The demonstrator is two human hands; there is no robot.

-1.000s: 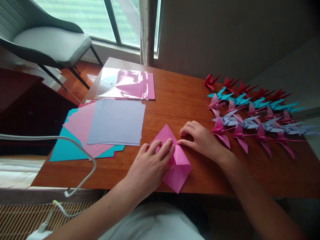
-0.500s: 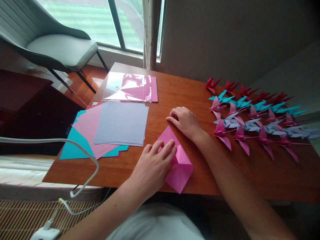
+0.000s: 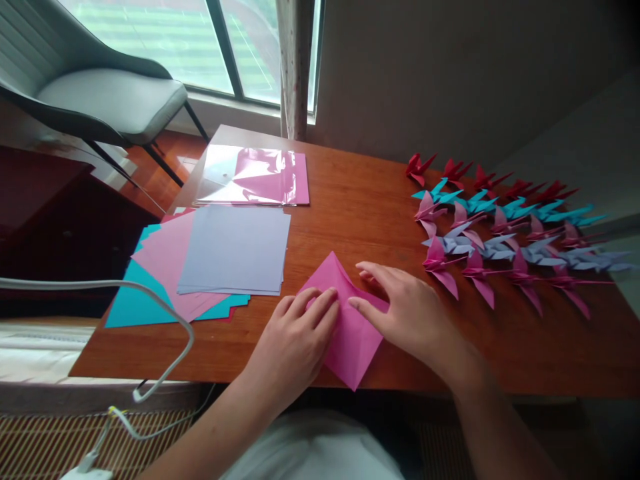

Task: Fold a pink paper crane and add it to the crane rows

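Head: pink paper [image 3: 354,347] (plain, creased).

I make out a grey padded chair [image 3: 120,100] at the upper left, standing on a reddish wooden floor [image 3: 140,167]. Beyond it I get a dark-framed window [image 3: 220,47], with a striped green field [image 3: 165,33] outside and a curtain [image 3: 294,73] hanging near its right edge. A plain, dim wall [image 3: 425,80] fills my upper right. Lower left, I see a white cable [image 3: 75,285] curving across my view, and a white plug [image 3: 89,460] beside a slatted mat [image 3: 35,437].
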